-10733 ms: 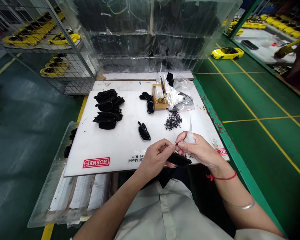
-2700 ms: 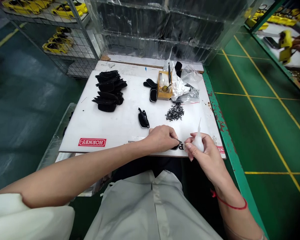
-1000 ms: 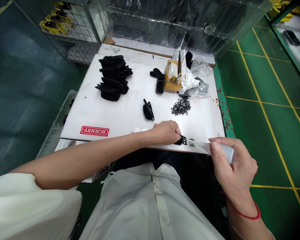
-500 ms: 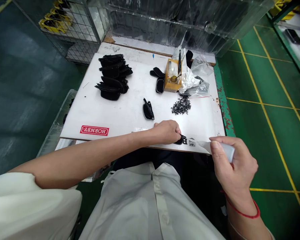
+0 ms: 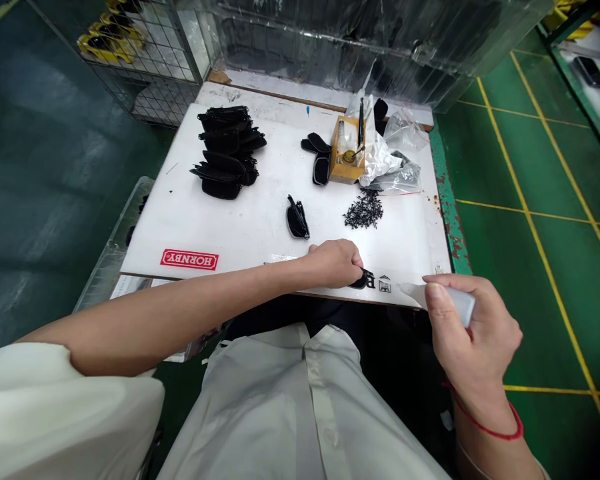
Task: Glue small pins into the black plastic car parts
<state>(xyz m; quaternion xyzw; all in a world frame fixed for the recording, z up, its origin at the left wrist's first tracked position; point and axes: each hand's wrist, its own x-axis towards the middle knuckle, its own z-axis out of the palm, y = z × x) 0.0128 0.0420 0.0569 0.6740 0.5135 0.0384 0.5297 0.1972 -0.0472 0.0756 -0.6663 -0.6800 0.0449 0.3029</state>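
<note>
Left hand (image 5: pixel 336 263) pinches a black part (image 5: pixel 361 280) on the desk (image 5: pixel 230 227); right hand (image 5: pixel 473 333) grips a bottle (image 5: pixel 450 300); pins (image 5: pixel 363 211), box (image 5: pixel 346 150) beyond.

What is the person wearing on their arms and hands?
Both hands are bare, with no gloves. The left hand comes out of a short, pale cream sleeve that ends above the elbow. The right hand has a thin red string bracelet tied round its wrist. The shirt is the same pale cream.
</note>
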